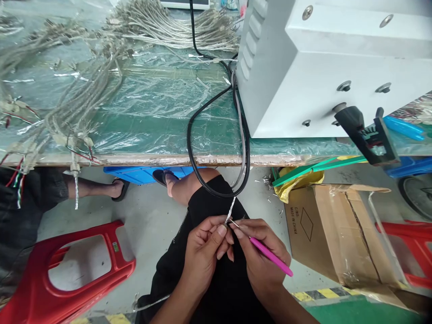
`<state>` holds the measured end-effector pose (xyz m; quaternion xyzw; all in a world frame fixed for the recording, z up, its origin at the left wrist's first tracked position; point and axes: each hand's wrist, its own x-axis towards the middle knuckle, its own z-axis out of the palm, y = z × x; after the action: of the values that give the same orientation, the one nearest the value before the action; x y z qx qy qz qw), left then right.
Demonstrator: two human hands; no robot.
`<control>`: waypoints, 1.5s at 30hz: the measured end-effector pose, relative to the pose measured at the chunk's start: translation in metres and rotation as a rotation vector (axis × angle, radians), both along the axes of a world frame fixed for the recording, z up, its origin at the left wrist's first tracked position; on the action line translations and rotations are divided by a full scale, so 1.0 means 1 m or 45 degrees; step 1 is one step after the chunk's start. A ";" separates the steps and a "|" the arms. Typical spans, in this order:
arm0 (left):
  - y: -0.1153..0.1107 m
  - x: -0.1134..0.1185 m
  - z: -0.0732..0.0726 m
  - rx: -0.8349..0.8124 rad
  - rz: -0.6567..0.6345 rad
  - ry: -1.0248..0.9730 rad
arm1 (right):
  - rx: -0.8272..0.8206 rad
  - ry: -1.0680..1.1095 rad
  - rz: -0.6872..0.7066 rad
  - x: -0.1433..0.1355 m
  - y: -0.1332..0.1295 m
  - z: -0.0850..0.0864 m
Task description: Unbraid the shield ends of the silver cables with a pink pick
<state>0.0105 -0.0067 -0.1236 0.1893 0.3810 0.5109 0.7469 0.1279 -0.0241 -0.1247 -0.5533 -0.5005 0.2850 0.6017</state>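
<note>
Over my lap, my left hand (205, 247) pinches the end of a thin silver braided cable (231, 208) between thumb and fingers. The cable runs up toward the bench edge. My right hand (261, 256) holds a pink-handled pick tool (270, 255), whose metal tip touches the cable end right beside my left thumb. Both hands are close together above black trousers.
A green bench (151, 112) under plastic film carries bundles of grey cables (77, 103) and a white machine (330, 67). Black cords (194, 148) loop off the edge. A red stool (67, 274) stands left, a cardboard box (330, 234) right, another person's leg (94, 189) beneath.
</note>
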 end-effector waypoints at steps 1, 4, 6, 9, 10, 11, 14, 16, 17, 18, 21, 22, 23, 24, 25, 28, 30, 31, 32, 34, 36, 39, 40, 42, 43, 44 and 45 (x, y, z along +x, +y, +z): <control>0.000 0.000 0.000 0.004 0.000 -0.004 | -0.010 0.001 -0.023 -0.002 -0.001 -0.001; -0.001 0.000 0.000 0.006 -0.002 -0.001 | -0.041 0.012 -0.056 -0.006 -0.002 -0.002; -0.001 0.000 0.000 -0.001 -0.002 0.011 | -0.045 0.025 -0.052 -0.007 -0.002 -0.001; 0.000 0.000 0.002 -0.005 -0.005 0.036 | -0.025 0.020 -0.042 -0.007 -0.001 0.001; 0.000 0.000 0.002 -0.006 -0.007 0.041 | -0.012 0.012 -0.041 -0.007 -0.001 0.002; 0.001 0.000 0.002 -0.005 -0.007 0.043 | 0.005 -0.002 -0.042 -0.007 0.000 0.002; 0.001 0.000 0.002 0.002 -0.005 0.038 | 0.044 -0.039 -0.049 -0.006 0.001 0.003; 0.000 0.000 0.001 0.008 -0.007 0.039 | 0.024 -0.056 -0.043 -0.006 0.001 0.004; -0.001 -0.001 0.000 0.010 -0.006 0.042 | 0.007 -0.066 -0.037 -0.006 0.001 0.005; -0.001 -0.001 0.000 0.009 -0.008 0.046 | -0.007 -0.076 -0.035 -0.006 0.002 0.006; -0.002 -0.001 -0.002 0.004 -0.002 0.057 | -0.012 -0.134 -0.026 -0.006 0.003 0.009; -0.003 -0.001 -0.002 0.002 0.003 0.063 | -0.012 -0.154 -0.018 -0.005 0.004 0.010; -0.003 -0.002 -0.002 0.000 0.005 0.070 | -0.018 -0.173 -0.006 -0.005 0.005 0.012; -0.003 -0.001 -0.002 0.000 0.005 0.078 | -0.023 -0.192 0.003 -0.005 0.006 0.013; -0.002 -0.001 -0.003 0.001 0.006 0.083 | -0.028 -0.207 0.009 -0.004 0.006 0.014; -0.002 -0.001 -0.003 0.010 0.014 0.072 | -0.012 -0.232 0.013 -0.003 0.008 0.016; -0.002 -0.001 -0.004 0.020 0.022 0.053 | -0.003 -0.233 0.016 -0.003 0.009 0.017; -0.002 -0.001 -0.004 0.026 0.022 0.044 | 0.000 -0.231 0.016 -0.003 0.009 0.018; -0.002 -0.001 -0.004 0.032 0.020 0.039 | 0.001 -0.228 0.015 -0.003 0.009 0.018; -0.002 -0.001 -0.005 0.041 0.018 0.032 | 0.012 -0.225 0.011 -0.004 0.009 0.019; -0.003 -0.001 -0.007 0.047 0.019 0.030 | 0.031 -0.227 0.008 -0.004 0.009 0.018; -0.004 -0.002 -0.009 0.051 0.021 0.031 | 0.038 -0.225 0.003 -0.004 0.008 0.017; -0.004 -0.002 -0.009 0.052 0.023 0.031 | 0.035 -0.224 0.006 -0.004 0.008 0.016; -0.004 -0.002 -0.009 0.055 0.024 0.030 | 0.029 -0.222 0.009 -0.004 0.008 0.017; -0.004 -0.002 -0.009 0.058 0.024 0.029 | 0.020 -0.217 0.012 -0.004 0.008 0.018; -0.004 -0.003 -0.009 0.062 0.027 0.028 | 0.001 -0.206 0.019 -0.004 0.008 0.019; -0.004 -0.003 -0.009 0.068 0.030 0.027 | -0.023 -0.192 0.026 -0.004 0.008 0.020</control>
<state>0.0072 -0.0109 -0.1328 0.2100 0.3774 0.5275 0.7315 0.1235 -0.0161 -0.1046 -0.5736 -0.5473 0.2533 0.5543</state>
